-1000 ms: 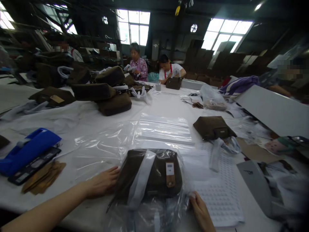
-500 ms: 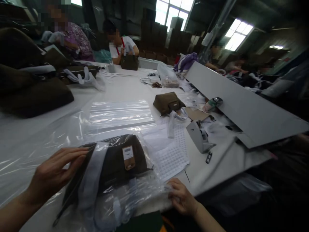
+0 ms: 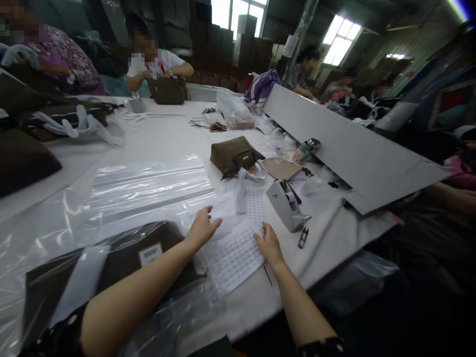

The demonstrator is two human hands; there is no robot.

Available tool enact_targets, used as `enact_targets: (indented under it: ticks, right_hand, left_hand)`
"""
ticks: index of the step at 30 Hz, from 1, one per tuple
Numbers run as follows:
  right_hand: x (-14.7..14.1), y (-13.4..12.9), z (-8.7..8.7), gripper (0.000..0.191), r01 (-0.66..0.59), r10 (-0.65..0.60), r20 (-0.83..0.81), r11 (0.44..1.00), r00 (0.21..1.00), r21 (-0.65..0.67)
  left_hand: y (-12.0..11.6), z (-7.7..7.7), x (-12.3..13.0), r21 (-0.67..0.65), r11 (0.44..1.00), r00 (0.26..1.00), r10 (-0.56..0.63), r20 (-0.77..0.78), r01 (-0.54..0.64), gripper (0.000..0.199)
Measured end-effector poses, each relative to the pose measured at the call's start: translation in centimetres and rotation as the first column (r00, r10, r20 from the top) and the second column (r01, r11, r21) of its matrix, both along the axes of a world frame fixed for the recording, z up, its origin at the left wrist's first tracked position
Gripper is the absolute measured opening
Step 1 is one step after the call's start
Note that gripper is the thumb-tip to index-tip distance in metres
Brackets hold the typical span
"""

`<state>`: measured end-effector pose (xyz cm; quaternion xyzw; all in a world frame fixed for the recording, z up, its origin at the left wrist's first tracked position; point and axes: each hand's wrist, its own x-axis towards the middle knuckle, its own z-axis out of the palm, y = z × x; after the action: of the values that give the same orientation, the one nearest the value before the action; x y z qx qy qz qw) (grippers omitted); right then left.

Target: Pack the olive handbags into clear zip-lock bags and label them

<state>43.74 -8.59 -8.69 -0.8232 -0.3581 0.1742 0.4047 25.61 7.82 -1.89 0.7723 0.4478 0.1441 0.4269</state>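
My left hand (image 3: pixel 203 228) reaches across the wrapped bag, its fingers apart and holding nothing. It hovers by the white papers on the table. Opposite it, my right hand (image 3: pixel 269 244) has its fingers spread at the right edge of a sticker sheet (image 3: pixel 233 258) printed with rows of small marks; whether it touches the sheet I cannot tell. Under my left forearm lies a dark olive handbag (image 3: pixel 122 248) in a clear plastic bag, with a tag (image 3: pixel 150 254) on its front and a pale wrapped strap. Part of that bag is hidden by my arm.
A small olive bag (image 3: pixel 236 153) lies beyond the sheets. To the right are a tape dispenser (image 3: pixel 284 206), thread snips (image 3: pixel 303 238), a bottle (image 3: pixel 305 150) and a slanted white board (image 3: pixel 353 144). Clear plastic bags (image 3: pixel 148 186) lie left. A co-worker (image 3: pixel 159 67) handles a bag across the table.
Both hands have left the wrapped handbag and its plastic and moved over toward the sticker sheet. The view has turned right, so things sit further left.
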Motion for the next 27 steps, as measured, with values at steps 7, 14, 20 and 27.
enact_targets:
  ticks: [7,14,20,27]
  right_hand:
    - [2.9,3.3,1.4,0.059,-0.125,0.066,-0.46,0.987,0.886,-0.098]
    - [2.3,3.6,3.3,0.052,-0.274,0.272,-0.752,0.954,0.601,0.126]
    - [1.6,4.4,5.7,0.053,-0.356,0.427,-0.726,0.897,0.539,0.264]
    - [0.6,5.1,6.4,0.043,-0.423,0.482,-0.625,0.87,0.614,0.254]
  left_hand:
    - [-3.7,-3.0,3.4,0.049,0.95,0.951,-0.307,-0.043,0.309,0.042]
    - [-3.0,-2.6,3.5,0.12,0.942,0.949,-0.314,-0.018,0.314,0.031]
    - [-1.5,-1.2,3.1,0.418,0.763,0.848,-0.529,-0.035,0.493,0.025]
    - [-0.2,-0.4,2.7,0.649,0.534,0.765,-0.632,-0.119,0.542,0.022]
